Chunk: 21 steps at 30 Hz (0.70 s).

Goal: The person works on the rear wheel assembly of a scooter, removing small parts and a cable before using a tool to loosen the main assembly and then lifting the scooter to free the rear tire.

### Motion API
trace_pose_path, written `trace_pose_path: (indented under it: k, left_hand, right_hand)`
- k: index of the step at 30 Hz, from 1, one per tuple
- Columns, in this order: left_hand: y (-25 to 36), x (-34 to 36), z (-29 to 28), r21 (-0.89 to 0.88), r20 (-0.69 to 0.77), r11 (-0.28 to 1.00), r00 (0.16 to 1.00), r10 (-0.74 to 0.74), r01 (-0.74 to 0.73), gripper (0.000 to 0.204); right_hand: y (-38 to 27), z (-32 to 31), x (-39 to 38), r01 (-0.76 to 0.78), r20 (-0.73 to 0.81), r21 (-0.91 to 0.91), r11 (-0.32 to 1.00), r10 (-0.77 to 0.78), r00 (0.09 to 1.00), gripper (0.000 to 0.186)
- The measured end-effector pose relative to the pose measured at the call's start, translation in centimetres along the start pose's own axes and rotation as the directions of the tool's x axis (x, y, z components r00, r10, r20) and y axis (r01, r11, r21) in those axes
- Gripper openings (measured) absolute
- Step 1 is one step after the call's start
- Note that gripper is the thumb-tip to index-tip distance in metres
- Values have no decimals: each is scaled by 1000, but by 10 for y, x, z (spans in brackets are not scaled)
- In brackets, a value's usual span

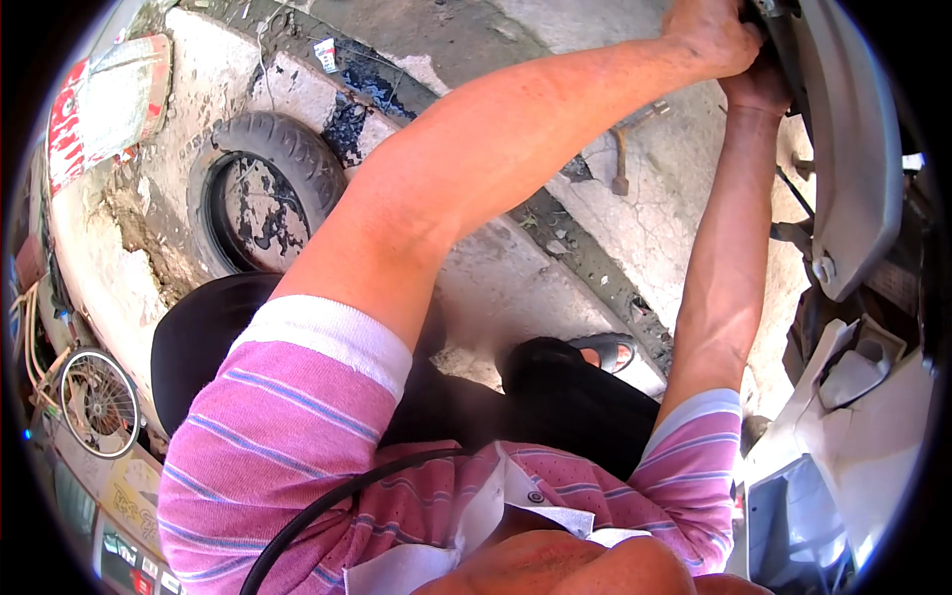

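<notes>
Both my arms reach up to the far right, to a vehicle part beside a grey curved panel (853, 139). My left hand (709, 38) is curled against the dark part at the upper edge, its fingertips out of sight; what it grips cannot be made out. Just below it, my right hand (759, 87) reaches in behind the panel's edge, with its fingers hidden by the left hand and the dark part. Below the panel, the vehicle's pale body (863, 426) has an open recess. A rusty metal tool (620, 164) lies on the ground between my forearms.
A worn black tyre (322, 164) lies on the concrete at left, near my knee. A raised concrete edge (555, 283) runs diagonally past my sandalled foot (605, 352). Farther left are a spoked wheel (99, 402) and a red-and-white sheet (109, 109). A small packet (325, 55) lies near dark stains.
</notes>
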<state>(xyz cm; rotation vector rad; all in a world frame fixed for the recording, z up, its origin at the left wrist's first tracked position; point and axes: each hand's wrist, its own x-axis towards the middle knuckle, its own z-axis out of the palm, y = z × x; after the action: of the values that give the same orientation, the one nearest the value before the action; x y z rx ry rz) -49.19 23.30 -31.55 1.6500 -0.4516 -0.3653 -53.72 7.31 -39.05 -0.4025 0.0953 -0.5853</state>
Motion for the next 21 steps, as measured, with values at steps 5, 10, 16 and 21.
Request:
trace_pose_path:
  k: [5, 10, 16, 21]
  left_hand:
    - [-4, 0, 3, -24, -20, 999, 999, 45, -45, 29]
    - [-3, -4, 6, -16, -33, 997, 997, 72, -72, 29]
    - [-6, -1, 1, 48, 35, 994, 995, 97, -98, 29]
    - [-3, 1, -2, 122, 61, 987, 993, 102, -108, 28]
  right_hand:
    - [0, 3, 2, 5, -18, -18, 1000, -5, 1000, 57]
    - [-2, 5, 2, 14, -31, -33, 999, -15, 999, 57]
    - [4, 9, 0, 28, -41, -48, 998, -30, 999, 57]
    - [6, 12, -4, 33, -54, -59, 998, -36, 998, 56]
